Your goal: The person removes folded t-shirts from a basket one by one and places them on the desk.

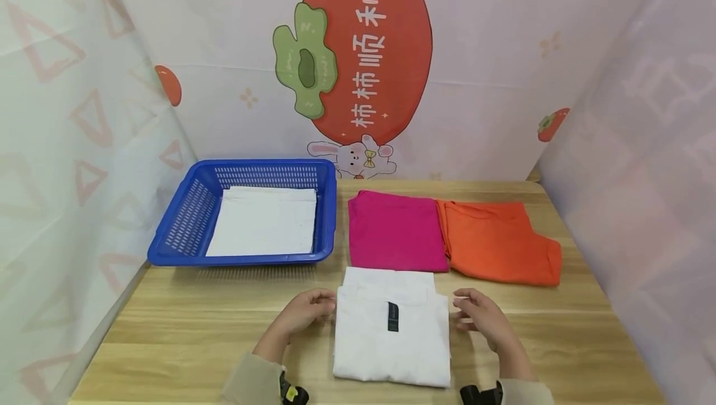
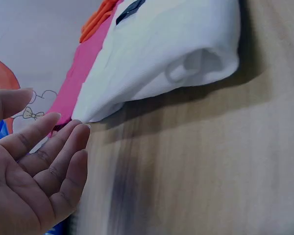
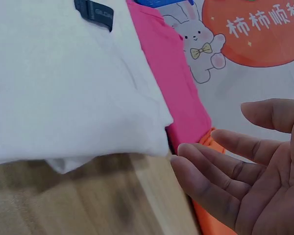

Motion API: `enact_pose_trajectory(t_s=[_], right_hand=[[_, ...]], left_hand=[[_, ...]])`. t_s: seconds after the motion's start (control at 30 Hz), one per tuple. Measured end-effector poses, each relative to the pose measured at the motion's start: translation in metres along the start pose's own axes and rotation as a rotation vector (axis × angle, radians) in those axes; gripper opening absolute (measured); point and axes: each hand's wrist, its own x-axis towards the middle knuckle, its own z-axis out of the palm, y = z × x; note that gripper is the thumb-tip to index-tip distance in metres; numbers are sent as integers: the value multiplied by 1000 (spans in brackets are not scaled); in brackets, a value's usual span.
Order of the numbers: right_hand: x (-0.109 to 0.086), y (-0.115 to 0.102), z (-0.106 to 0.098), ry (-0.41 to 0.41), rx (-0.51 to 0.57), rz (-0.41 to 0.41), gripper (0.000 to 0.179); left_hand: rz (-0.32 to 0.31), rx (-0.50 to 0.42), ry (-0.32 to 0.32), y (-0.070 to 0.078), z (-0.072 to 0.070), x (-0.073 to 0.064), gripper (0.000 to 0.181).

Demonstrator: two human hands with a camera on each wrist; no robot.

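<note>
A folded white T-shirt with a dark neck label lies on the table near the front. My left hand is beside its left edge, fingers relaxed and holding nothing. On the other side, my right hand hovers by the right edge with loosely bent fingers. In the left wrist view, the left hand has its fingertips close to the shirt's corner; whether they touch is hard to tell. The right wrist view shows the right hand just apart from the white cloth.
A blue basket at the back left contains folded white cloth. Behind the T-shirt lie a folded magenta garment and a folded orange garment, side by side. Printed fabric hangs around the wooden table.
</note>
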Motion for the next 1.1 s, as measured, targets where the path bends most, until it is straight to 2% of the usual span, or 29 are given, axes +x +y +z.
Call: enact_pose_trajectory(t_s=[0.13, 0.33, 0.43, 0.6, 0.73, 0.87, 1.1], right_hand=[[6, -14, 5, -49, -2, -42, 37], [17, -32, 35, -120, -10, -80, 32], [25, -42, 51, -201, -14, -112, 32], [39, -64, 69, -359, 25, -170, 34], [49, -81, 80, -448, 51, -189, 35], [59, -99, 89, -485, 122, -183, 31], [71, -122, 108, -487, 350, -161, 21]], left_hand=[[19, 18, 7, 12, -11, 0, 44], [63, 6, -34, 25, -20, -2, 47], [87, -10, -48, 33, -25, -2, 48], [134, -6, -2, 50, -40, 0, 46], [144, 11, 12, 62, -53, 3, 45], [127, 27, 9, 70, -64, 7, 47], [107, 5, 18, 75, -81, 16, 45]])
